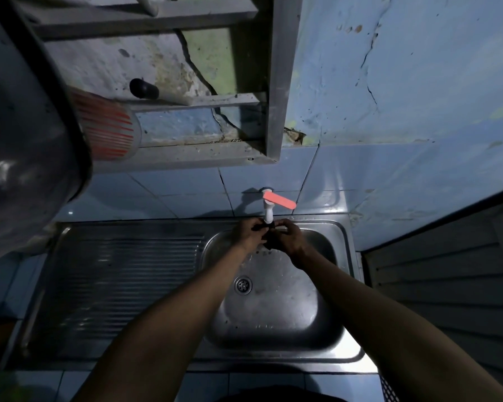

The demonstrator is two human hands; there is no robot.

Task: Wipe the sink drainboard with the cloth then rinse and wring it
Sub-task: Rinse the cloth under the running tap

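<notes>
One dark, crumpled cloth (266, 234) hangs bunched between two bare hands over the far rim of the steel basin (276, 309), directly under the white plastic tap (267, 211) with its flat pink lever pointing toward 4 o'clock. The left hand (249, 235) curls its grip around the cloth from the 9 o'clock side and the right hand (291, 237) pinches it from 3 o'clock, fingers of both bent tight on the fabric. Whether water runs cannot be told. The basin is a rounded rectangle of dull, spotted stainless steel with one round perforated drain (242, 284) at about 10 o'clock of its floor. At 9 o'clock of the basin lies the ribbed drainboard (122, 282), its parallel grooves bare and glinting, bordered by a raised lip. The worktop (346, 387) and splashback are glossy blue tile; above, the plaster wall (404, 68) is cracked and flaking. At 10 o'clock hang a dark metal pot (21, 140) and a red-striped cylinder (108, 129).
</notes>
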